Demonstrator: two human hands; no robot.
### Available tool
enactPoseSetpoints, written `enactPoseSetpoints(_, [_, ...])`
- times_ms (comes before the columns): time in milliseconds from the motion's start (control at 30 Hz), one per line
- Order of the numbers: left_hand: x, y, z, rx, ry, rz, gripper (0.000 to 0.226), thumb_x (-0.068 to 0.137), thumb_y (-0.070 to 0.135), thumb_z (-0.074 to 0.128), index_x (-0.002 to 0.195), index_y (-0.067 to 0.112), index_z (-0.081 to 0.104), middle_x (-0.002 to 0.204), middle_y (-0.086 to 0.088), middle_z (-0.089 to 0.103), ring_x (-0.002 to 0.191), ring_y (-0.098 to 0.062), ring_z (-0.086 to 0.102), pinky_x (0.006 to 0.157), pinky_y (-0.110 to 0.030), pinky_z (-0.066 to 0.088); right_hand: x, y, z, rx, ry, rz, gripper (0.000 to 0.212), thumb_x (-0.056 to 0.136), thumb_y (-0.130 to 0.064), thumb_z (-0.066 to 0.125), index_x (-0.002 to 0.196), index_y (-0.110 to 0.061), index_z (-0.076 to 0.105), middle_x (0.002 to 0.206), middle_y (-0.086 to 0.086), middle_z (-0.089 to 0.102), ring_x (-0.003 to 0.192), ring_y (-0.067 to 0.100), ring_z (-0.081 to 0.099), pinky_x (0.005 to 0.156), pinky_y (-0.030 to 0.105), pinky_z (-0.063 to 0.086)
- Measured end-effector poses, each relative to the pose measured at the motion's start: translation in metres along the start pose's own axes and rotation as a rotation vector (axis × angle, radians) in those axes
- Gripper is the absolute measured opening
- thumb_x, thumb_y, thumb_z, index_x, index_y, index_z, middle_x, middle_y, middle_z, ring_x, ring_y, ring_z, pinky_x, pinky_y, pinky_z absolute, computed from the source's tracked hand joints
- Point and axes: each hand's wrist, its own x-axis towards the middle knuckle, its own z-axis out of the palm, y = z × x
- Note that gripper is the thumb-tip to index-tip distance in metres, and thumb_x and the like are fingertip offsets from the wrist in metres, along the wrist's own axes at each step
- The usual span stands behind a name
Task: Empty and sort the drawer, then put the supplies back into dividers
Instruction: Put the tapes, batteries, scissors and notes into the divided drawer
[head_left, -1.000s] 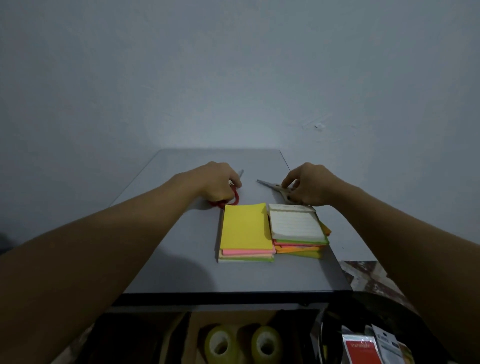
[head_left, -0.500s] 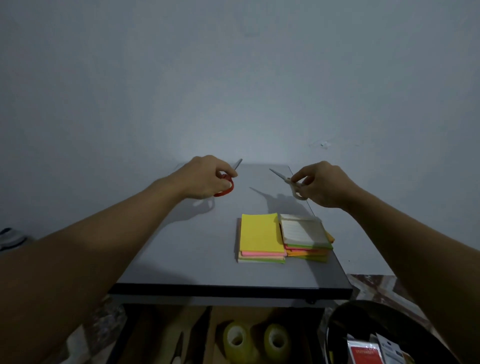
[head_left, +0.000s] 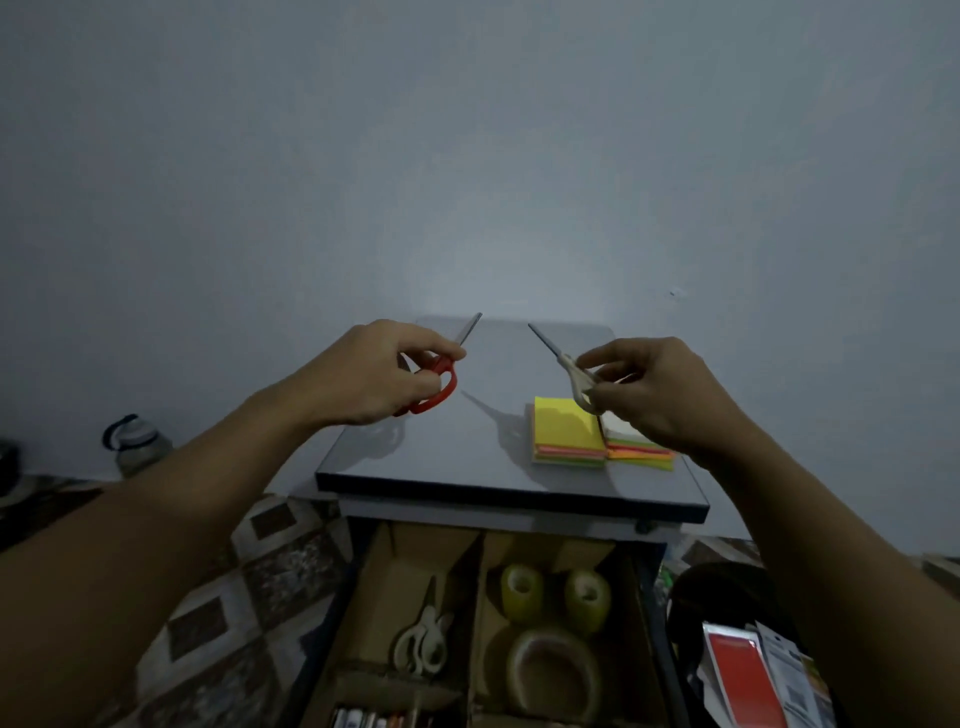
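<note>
My left hand (head_left: 371, 376) grips red-handled scissors (head_left: 441, 382) above the grey cabinet top (head_left: 452, 462), blade pointing away. My right hand (head_left: 652, 389) holds white-handled scissors (head_left: 569, 371) by the handle, blade pointing up and left. Two stacks of coloured sticky notes (head_left: 569, 428) lie on the top, the right stack partly hidden by my right hand. Below, the open drawer (head_left: 498, 623) has cardboard dividers: another pair of white scissors (head_left: 423, 642) in the left section, two yellowish tape rolls (head_left: 553, 592) and a larger clear tape roll (head_left: 553, 673) in the right.
Small batteries and pens (head_left: 384, 719) show at the drawer's near edge. A black bin (head_left: 727, 613) with red and white packets (head_left: 753, 675) stands at the lower right. A water bottle (head_left: 137, 444) stands on the patterned floor by the wall at left.
Both hands have lifted the scissors off the cabinet top and hold them higher. My view has tilted so that more of the open drawer shows.
</note>
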Motion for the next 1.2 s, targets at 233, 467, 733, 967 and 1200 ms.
enactPoseSetpoints(233, [-0.07, -0.012, 0.009, -0.045, -0.025, -0.047, 0.039, 0.092, 0.021, 0.064, 0.127, 0.037, 0.065, 0.114, 0.015, 0.062, 0.087, -0.007, 0.063, 0.066, -0.011, 0.047, -0.056, -0.017, 0.03, 0.083, -0.035, 0.002, 0.024, 0.078, -0.018, 0.075, 0.097, -0.033, 0.076, 0.082, -0.009, 0.073, 0.074, 0.01, 0.069, 0.06, 0.024, 0.049])
enactPoseSetpoints(467, [-0.136, -0.039, 0.037, -0.184, -0.182, -0.115, 0.037, 0.079, 0.036, 0.062, 0.111, 0.054, 0.068, 0.088, -0.006, 0.069, 0.073, -0.032, 0.062, 0.061, -0.034, 0.048, -0.091, -0.012, 0.053, 0.068, -0.062, -0.022, 0.027, 0.079, -0.015, 0.075, 0.101, -0.031, 0.075, 0.089, -0.01, 0.072, 0.078, 0.005, 0.068, 0.066, 0.024, 0.054])
enactPoseSetpoints(733, [-0.155, -0.062, 0.083, -0.088, -0.342, -0.145, 0.035, 0.089, 0.037, 0.064, 0.123, 0.046, 0.064, 0.105, 0.013, 0.055, 0.087, -0.002, 0.055, 0.069, -0.012, 0.041, -0.105, 0.0, 0.063, 0.084, -0.097, 0.032, 0.028, 0.079, -0.015, 0.076, 0.103, -0.03, 0.076, 0.094, -0.009, 0.073, 0.087, 0.007, 0.068, 0.075, 0.03, 0.057])
enactPoseSetpoints(967, [-0.127, -0.066, 0.123, 0.171, -0.52, -0.116, 0.041, 0.095, 0.032, 0.058, 0.136, 0.034, 0.058, 0.123, 0.005, 0.052, 0.112, -0.013, 0.049, 0.094, -0.026, 0.042, -0.108, 0.008, 0.07, 0.064, -0.145, 0.057, 0.028, 0.083, -0.014, 0.074, 0.107, -0.028, 0.074, 0.096, -0.009, 0.071, 0.088, 0.008, 0.066, 0.072, 0.026, 0.057])
enactPoseSetpoints(1200, [-0.103, -0.071, 0.152, 0.299, -0.649, -0.011, 0.042, 0.093, 0.024, 0.056, 0.134, 0.034, 0.06, 0.135, -0.001, 0.058, 0.119, -0.021, 0.055, 0.1, -0.039, 0.049, -0.11, 0.012, 0.074, 0.028, -0.162, 0.075, 0.026, 0.084, -0.016, 0.073, 0.107, -0.03, 0.074, 0.096, -0.011, 0.07, 0.089, 0.006, 0.066, 0.071, 0.026, 0.057])
